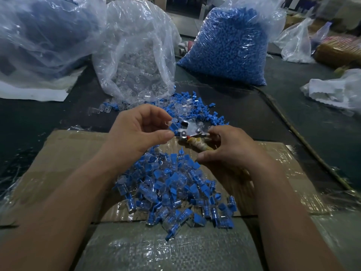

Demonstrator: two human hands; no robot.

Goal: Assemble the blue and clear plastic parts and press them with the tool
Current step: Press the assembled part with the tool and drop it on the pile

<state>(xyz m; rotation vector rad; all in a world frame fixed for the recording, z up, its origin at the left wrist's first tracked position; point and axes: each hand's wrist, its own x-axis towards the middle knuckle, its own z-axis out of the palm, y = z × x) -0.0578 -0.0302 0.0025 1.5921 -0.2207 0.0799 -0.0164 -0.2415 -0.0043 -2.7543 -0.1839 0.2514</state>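
Mid-task, we judge: our left hand [140,130] pinches a blue-and-clear piece [173,125] at the tool [190,132], whose handle our right hand [230,151] grips. Pressed pile [172,192] at 6 o'clock; loose parts [185,107] wait at 12 o'clock.

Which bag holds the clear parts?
The middle bag, mouth open at the front. The bag right of it is packed solid blue; the far-left bag looks dark blue inside.
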